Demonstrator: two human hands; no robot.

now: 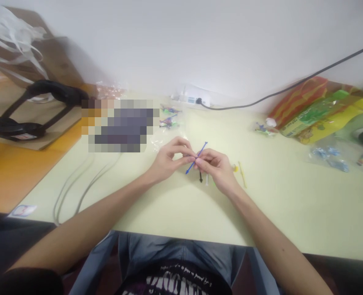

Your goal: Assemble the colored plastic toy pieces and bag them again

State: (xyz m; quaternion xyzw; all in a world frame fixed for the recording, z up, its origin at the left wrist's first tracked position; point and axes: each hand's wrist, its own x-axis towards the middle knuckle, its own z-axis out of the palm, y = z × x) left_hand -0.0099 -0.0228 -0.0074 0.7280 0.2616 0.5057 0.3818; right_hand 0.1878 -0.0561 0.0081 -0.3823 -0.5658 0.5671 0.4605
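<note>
A thin blue plastic stick with an arrow-shaped tip is held slantwise over the table. My left hand pinches it near its middle between thumb and fingertips. From the other side my right hand also grips it, thumb and forefinger meeting the left fingertips. Just under the right hand, a black arrow-tipped stick and a white stick stick out. Beside that hand lies a yellow stick, with a small yellow piece close to it. The fingers hide the stick's middle.
Bags of small coloured parts lie behind my hands. On the right are more coloured parts, clear bags of blue pieces and bright snack-like packages. A blurred-out dark object, grey cables and a black headset-like frame are left.
</note>
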